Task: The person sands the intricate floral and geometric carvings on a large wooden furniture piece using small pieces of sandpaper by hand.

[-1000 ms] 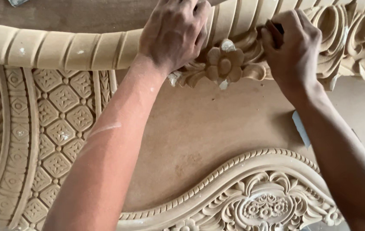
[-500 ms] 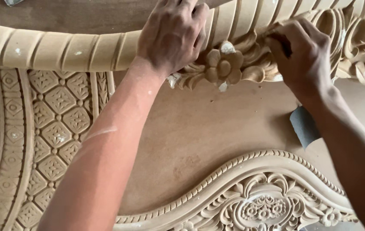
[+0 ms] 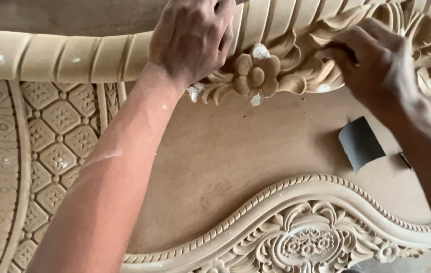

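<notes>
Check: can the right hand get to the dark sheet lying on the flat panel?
Probably yes. The dark sheet lies uncovered on the flat panel, just below the right hand, with nothing between them.

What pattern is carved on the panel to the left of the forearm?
A lattice of raised diamonds, each with a small motif, on the pale tan carved panel; the head view shows it.

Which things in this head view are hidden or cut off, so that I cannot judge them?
- Right hand: its fingers cover whatever it presses on the leaf carving.
- Left hand: fingertips cut off by the top edge.
- Dark sheet: its far end is hidden under the right forearm.
- Lower carved panel: cut off by the bottom edge.
</notes>
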